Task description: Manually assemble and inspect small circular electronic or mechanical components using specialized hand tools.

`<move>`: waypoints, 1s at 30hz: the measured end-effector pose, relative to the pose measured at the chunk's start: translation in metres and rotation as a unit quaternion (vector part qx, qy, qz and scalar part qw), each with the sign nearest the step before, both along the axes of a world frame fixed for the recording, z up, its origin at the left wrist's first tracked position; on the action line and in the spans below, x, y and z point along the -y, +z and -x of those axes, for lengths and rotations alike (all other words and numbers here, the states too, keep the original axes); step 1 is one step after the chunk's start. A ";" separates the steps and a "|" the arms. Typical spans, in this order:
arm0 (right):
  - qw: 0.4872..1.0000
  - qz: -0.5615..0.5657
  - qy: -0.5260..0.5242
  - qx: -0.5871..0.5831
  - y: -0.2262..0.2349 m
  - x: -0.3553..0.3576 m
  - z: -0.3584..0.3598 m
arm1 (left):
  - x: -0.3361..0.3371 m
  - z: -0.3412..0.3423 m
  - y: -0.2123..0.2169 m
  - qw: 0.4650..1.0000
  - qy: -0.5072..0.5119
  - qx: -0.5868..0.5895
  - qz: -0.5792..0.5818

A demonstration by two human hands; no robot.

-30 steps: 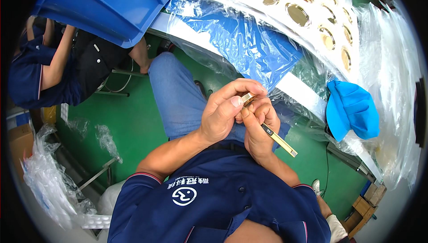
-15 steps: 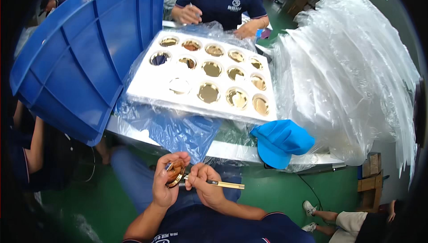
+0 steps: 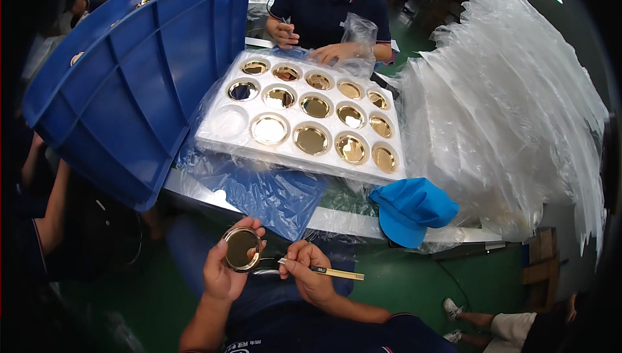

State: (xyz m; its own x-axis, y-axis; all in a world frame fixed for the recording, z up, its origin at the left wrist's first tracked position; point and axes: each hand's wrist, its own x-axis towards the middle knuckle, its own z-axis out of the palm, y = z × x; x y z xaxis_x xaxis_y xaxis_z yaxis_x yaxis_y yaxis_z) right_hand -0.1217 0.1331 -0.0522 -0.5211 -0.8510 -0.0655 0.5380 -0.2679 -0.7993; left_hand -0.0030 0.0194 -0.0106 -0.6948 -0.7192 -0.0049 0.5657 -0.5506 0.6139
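My left hand [image 3: 223, 265] grips a shiny gold round lid-like disc [image 3: 243, 249] by its rim, its mirror face turned up toward me. Close to its right, my right hand [image 3: 306, 271] pinches a slim gold-and-black utility knife [image 3: 337, 273] near the blade end, the handle sticking out to the right. A small gap separates the blade from the disc. Beyond my hands, a white foam tray [image 3: 220, 138] lies on the table with several similar gold discs [image 3: 311, 140] in its round hollows. The hollow [image 3: 228, 123] at its near left corner holds no disc.
A tall blue plastic bin [image 3: 129, 87] stands at the left, gold pieces showing at its top. Stacked clear plastic bags [image 3: 492, 113] fill the right. A blue cap [image 3: 414, 211] sits on the table's near edge. Opposite, a co-worker [image 3: 330, 9] handles clear film.
The disc has tipped from nearly edge-on to face-up, and my left hand has shifted left. The knife has come away from the disc's rim. The view has moved slightly.
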 end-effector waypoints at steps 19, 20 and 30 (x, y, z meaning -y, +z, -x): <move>0.996 0.047 -0.045 -0.059 0.030 -0.005 -0.005 | -0.006 0.014 0.001 0.998 -0.021 0.008 -0.063; 0.996 0.060 -0.048 -0.055 0.030 -0.005 -0.005 | -0.008 0.020 0.004 0.999 -0.018 0.025 -0.033; 0.996 0.029 -0.027 -0.083 0.024 0.002 -0.024 | -0.017 0.001 -0.009 0.994 -0.059 0.057 0.067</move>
State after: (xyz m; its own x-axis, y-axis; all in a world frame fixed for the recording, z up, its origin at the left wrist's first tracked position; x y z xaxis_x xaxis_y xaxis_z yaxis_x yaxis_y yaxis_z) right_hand -0.0975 0.1307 -0.0279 -0.5657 -0.8214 0.0734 0.3829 -0.3404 -0.8588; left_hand -0.0044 0.0361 -0.0193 -0.7752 -0.6317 0.0017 0.4239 -0.5182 0.7428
